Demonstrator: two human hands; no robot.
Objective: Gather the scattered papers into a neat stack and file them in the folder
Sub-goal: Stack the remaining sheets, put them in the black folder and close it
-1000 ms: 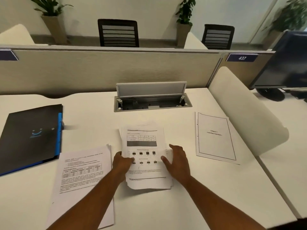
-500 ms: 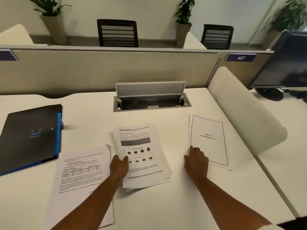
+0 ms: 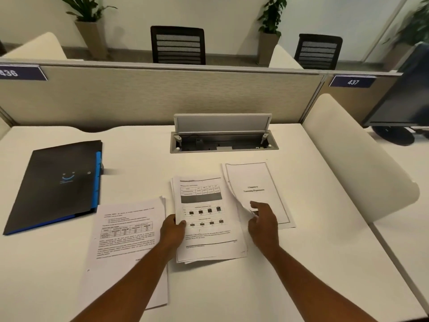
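RISK: we pinch one sheet (image 3: 254,194) corner, right hand (image 3: 263,225); it may crease | left hand (image 3: 173,232) grips stack (image 3: 206,219); may fan

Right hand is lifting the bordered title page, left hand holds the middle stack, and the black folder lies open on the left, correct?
Not quite: the head view shows the black folder closed. The right hand does lift the bordered title page, and the left hand holds the middle stack.
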